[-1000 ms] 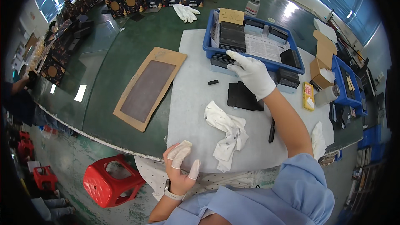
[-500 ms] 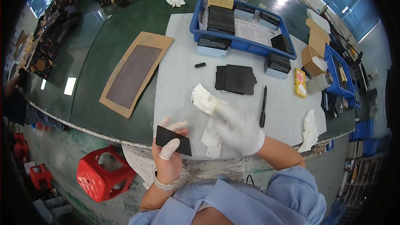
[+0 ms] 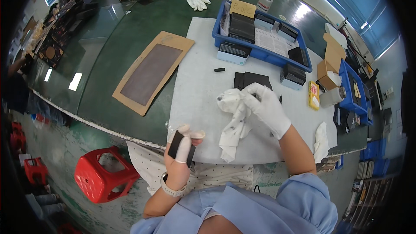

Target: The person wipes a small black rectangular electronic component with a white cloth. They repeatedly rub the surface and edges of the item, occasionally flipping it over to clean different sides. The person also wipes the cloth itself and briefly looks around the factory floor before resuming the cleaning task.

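My left hand point(image 3: 178, 169), with white finger cots on the thumb and fingers, grips a thin black plate point(image 3: 174, 144) near the table's front edge. The thumb lies across the plate and covers part of it. In a white glove, my right hand point(image 3: 271, 110) pinches a white cloth point(image 3: 232, 136) with dark smudges, which hangs and spreads toward the table's front edge. Just beyond that hand lie several flat black plates point(image 3: 256, 79), partly hidden by it. A black pen is mostly covered by the same hand. Farther off sits a small black cap point(image 3: 219, 69).
A blue tray point(image 3: 277, 51) with boxes and papers stands at the back, small boxes point(image 3: 293, 77) beside it. To the left lies cardboard with a dark grey pad point(image 3: 151, 74). At right are a yellow packet point(image 3: 313, 95), a jar point(image 3: 333, 97) and a crumpled white cloth point(image 3: 321, 142).
My right hand, blurred before, has moved up and away from my body and now pinches the white cloth, which hangs longer. My left hand has tilted the black plate more steeply.
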{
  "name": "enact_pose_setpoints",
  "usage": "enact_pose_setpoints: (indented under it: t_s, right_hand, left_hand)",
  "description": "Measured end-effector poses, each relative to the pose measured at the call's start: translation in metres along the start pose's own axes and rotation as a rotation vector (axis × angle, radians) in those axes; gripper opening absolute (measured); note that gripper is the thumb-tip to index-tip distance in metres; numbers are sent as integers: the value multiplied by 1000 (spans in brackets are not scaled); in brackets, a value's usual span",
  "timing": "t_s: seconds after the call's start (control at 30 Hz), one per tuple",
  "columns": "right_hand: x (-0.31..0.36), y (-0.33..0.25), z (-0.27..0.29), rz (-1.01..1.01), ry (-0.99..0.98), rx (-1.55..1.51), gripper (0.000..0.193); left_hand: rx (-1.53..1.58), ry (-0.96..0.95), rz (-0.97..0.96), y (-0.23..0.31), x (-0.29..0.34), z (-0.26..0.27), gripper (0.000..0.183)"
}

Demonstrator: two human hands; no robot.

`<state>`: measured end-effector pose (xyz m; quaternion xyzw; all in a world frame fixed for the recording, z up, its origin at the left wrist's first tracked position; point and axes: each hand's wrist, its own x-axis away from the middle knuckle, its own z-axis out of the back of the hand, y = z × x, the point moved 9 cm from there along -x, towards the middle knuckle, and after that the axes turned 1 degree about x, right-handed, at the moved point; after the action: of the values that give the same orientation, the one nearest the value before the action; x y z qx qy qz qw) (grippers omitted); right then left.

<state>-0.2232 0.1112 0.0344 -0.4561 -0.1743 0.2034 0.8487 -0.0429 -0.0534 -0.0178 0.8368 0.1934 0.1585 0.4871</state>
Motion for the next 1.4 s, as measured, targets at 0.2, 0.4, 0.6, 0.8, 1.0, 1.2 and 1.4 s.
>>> enact_pose_setpoints:
  t_s: [0.2,0.4,0.6,0.8,1.0,1.2,1.4]
  right_hand:
    - [25,-5,-12,42,-321,-762,26]
    - [43,-24,-20,-79,-383,-852,24]
    - [42,-31,-19,-4,-375,-487,32]
    - [32,-28,-39,74,-370,-257,41]
    - [65,-19,-62,-285,-983,233,54]
    - [35,-22,-52,-26,-568,78,49]
    - [33,-23,-46,32,-471,105,45]
  left_hand:
    - [-204,-69,-66,7,-18,-19,31]
    - [66,-302,244,-13,-27,-38,31]
    - [137,-400,103,12,-24,-37,31]
    - [-53,-355,-23,40,-19,-37,30]
    - [-168,-315,-50,52,-29,-32,30]
    - [-188,-244,-38,55,-35,-29,32]
    - [-226,-211,-115,61,-39,-27,34]
